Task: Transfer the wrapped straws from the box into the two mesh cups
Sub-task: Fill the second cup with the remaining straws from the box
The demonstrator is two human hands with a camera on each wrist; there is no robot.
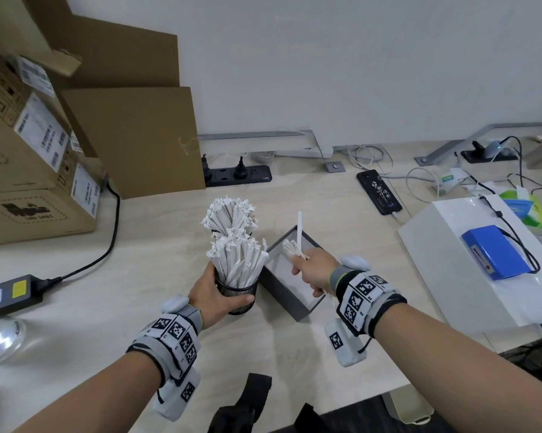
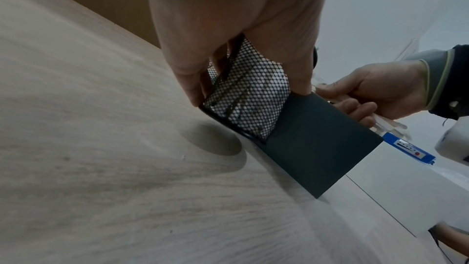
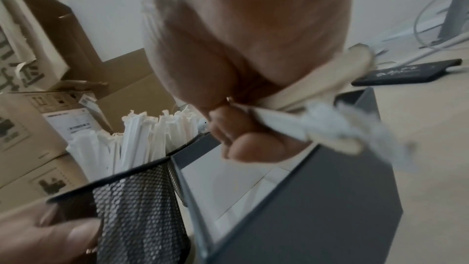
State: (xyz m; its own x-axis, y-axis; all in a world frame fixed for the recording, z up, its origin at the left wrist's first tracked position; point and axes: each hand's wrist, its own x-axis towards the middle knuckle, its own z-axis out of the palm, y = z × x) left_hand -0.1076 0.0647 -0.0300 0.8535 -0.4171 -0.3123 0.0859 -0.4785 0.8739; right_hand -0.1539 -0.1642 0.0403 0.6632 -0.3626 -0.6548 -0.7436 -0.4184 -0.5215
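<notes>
Two black mesh cups stand packed with white wrapped straws: the near cup (image 1: pixel 238 293) (image 2: pixel 250 91) (image 3: pixel 137 204) and the far cup (image 1: pixel 215 231) behind it. My left hand (image 1: pixel 215 292) (image 2: pixel 228 33) grips the near cup. Right beside it sits the grey box (image 1: pixel 290 276) (image 2: pixel 312 142) (image 3: pixel 317 208); its white inside looks nearly bare. Above the box, my right hand (image 1: pixel 313 270) (image 3: pixel 241 79) holds a small bunch of wrapped straws (image 1: pixel 296 245) (image 3: pixel 304 119). One straw sticks up from the bunch.
Cardboard boxes (image 1: pixel 29 157) stack at the left and back. A power adapter (image 1: pixel 12 293) and cable lie front left, a power strip (image 1: pixel 237 175) at the back. To the right are a phone (image 1: pixel 379 192), cables and a white box (image 1: pixel 457 254) with a blue pack (image 1: pixel 496 251).
</notes>
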